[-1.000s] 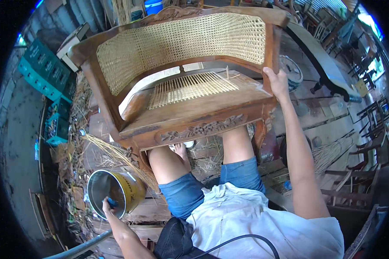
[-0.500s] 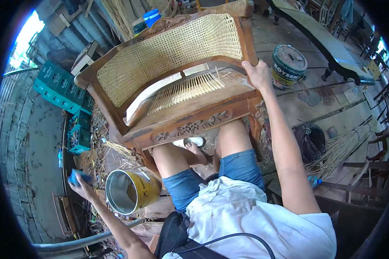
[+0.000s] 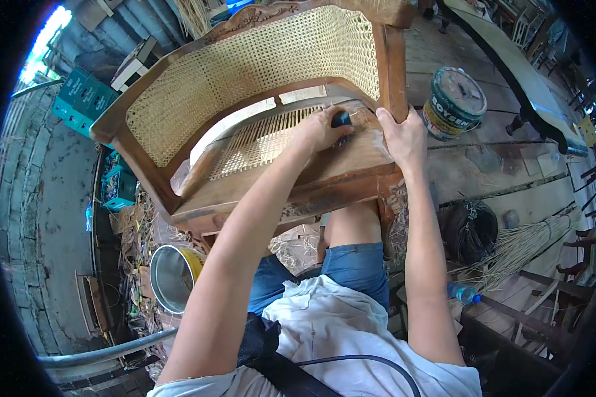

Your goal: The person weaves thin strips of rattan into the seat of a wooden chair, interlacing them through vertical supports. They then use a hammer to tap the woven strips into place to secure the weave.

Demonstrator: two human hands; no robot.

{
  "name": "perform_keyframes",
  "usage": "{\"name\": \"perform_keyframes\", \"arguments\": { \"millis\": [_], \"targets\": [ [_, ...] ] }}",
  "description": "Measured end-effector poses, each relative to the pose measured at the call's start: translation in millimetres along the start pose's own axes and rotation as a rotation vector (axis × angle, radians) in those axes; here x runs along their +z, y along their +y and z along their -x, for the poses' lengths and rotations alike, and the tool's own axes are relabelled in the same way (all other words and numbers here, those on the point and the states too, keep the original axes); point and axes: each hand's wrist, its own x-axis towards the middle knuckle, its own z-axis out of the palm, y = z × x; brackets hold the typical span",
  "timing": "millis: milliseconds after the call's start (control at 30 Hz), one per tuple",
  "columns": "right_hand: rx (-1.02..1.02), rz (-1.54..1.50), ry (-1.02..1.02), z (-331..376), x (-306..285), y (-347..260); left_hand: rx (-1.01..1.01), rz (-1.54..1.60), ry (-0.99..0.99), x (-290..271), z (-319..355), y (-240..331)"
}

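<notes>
In front of me stands a carved wooden chair (image 3: pixel 311 177) with woven cane in its curved back (image 3: pixel 245 74). Strands of cane lie partly woven across its seat opening (image 3: pixel 268 137). My left hand (image 3: pixel 316 131) is closed on a small dark blue pad (image 3: pixel 341 120), held down at the right part of the wooden seat frame; its exact kind is hard to make out. With my right hand (image 3: pixel 406 137) I grip the chair at the foot of its right arm post (image 3: pixel 395 76), fingers partly hidden behind the wood.
A yellow bucket (image 3: pixel 157 281) stands low on the left, near a metal pipe (image 3: pixel 106 357). Green crates (image 3: pixel 83 99) are stacked farther off. On the right are a lidded paint bucket (image 3: pixel 458 99), a dark coil (image 3: pixel 467 231), loose cane strips (image 3: pixel 533 241) and a plastic bottle (image 3: pixel 465 292).
My left hand has swung from out at the left, beside the bucket, up onto the seat frame with the blue pad. My right hand keeps its grip on the chair. The view has shifted slightly.
</notes>
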Motion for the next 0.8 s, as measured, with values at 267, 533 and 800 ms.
{"name": "perform_keyframes", "arguments": {
  "millis": [267,533,800],
  "targets": [
    [0.019,0.021,0.022,3,-3,1,-0.376,-0.4,-0.057,-62,50,-146],
    [-0.034,0.079,0.053,-10,7,15,-0.34,-0.175,0.116,-25,13,-116],
    [-0.031,-0.041,0.038,1,-1,8,-0.081,-0.03,-0.011,22,-48,-18]
  ]
}}
